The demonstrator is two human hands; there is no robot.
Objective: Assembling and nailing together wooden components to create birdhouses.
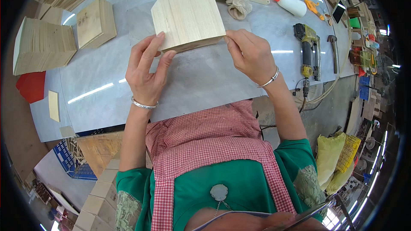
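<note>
A pale wooden house-shaped box (188, 15) with a pointed far end rests on the grey table in front of me. Its near side face shows as a narrow strip. At the near left corner, my left hand (147, 66) holds it, the fingertips on the upper edge and the thumb along the near side. My right hand (251, 53) pinches the near right corner between thumb and curled fingers. Some of the right fingertips are hidden behind the hand. Just beyond the box lies a crumpled work glove (239, 6).
Stacked wooden boards (45, 45) and a smaller stack (96, 23) stand on the left. To the right lie a nail gun (307, 51) with its air hose, a hammer (334, 53), a white glue bottle (291, 5), orange-handled scissors (314, 8) and a phone (339, 12).
</note>
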